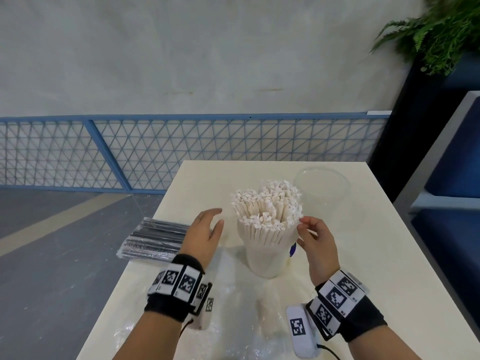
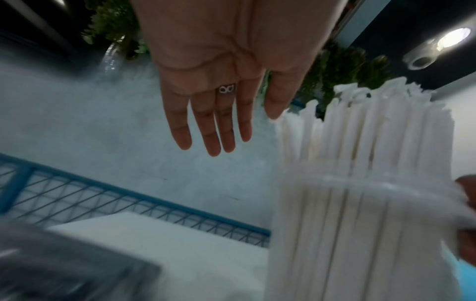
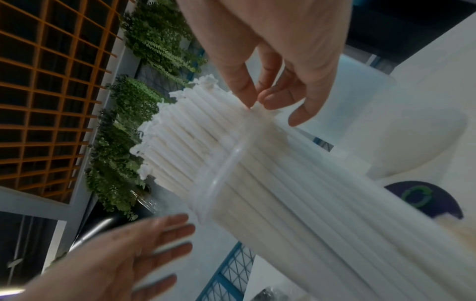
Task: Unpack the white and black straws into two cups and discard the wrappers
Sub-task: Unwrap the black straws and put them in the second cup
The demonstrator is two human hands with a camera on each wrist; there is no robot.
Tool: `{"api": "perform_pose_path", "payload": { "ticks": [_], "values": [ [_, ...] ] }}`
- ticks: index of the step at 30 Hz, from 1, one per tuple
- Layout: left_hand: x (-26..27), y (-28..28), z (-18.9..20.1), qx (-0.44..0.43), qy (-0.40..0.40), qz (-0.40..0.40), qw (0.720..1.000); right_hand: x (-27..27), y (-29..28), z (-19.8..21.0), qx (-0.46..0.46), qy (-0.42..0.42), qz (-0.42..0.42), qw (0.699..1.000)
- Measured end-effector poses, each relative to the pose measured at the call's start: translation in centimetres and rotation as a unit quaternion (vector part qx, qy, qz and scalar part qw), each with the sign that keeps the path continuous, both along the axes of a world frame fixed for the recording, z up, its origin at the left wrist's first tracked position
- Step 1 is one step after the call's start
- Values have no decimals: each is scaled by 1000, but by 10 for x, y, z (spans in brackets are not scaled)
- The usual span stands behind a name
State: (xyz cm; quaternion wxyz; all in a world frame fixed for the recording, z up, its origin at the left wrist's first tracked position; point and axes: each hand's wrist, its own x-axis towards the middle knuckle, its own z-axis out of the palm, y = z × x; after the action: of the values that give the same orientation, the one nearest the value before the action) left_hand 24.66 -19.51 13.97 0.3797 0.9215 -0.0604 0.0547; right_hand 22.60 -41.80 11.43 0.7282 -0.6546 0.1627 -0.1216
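Fingers [image 3: 247,89] pinching white straws [image 3: 195,130]

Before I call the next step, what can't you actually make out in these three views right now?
- Black straws, head view: the left hand covers the pack's right end; left wrist view shows only a dark blur.
- Empty cup, head view: clear, faint; its base is not discernible.
- Cup of white straws: blue label mostly behind the right hand.
- Clear wrapper, head view: edges vanish against the table.
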Motion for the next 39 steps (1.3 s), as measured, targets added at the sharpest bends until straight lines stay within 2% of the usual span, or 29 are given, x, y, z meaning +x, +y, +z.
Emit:
{"api": "perform_pose_path", "payload": {
  "ticks": [4, 8, 14, 21, 25, 31, 36, 39],
  "values": [
    [-21, 29, -39, 17, 58, 64, 996, -7, 4, -14, 75, 59, -3, 995],
    [-41, 51, -61, 33, 98, 108, 989, -22, 19, -34, 69, 118, 70, 988],
    [-57, 80, -66, 39, 124, 187, 974, -32, 51, -55, 47, 172, 161, 971],
    [-40, 124, -62, 2, 142, 268, 953, -29, 103, -61, 13, 171, 200, 965],
    [-21, 145, -63, -10, 160, 286, 945, -16, 130, -58, -43, 161, 232, 958],
    [16, 171, -69, -9, 234, 308, 922, 3, 174, -57, -81, 184, 315, 927],
    [34, 186, -72, 13, 279, 279, 919, 13, 185, -68, -76, 219, 312, 921],
    [37, 200, -80, 62, 300, 267, 914, 13, 184, -73, -24, 232, 277, 932]
  ]
}}
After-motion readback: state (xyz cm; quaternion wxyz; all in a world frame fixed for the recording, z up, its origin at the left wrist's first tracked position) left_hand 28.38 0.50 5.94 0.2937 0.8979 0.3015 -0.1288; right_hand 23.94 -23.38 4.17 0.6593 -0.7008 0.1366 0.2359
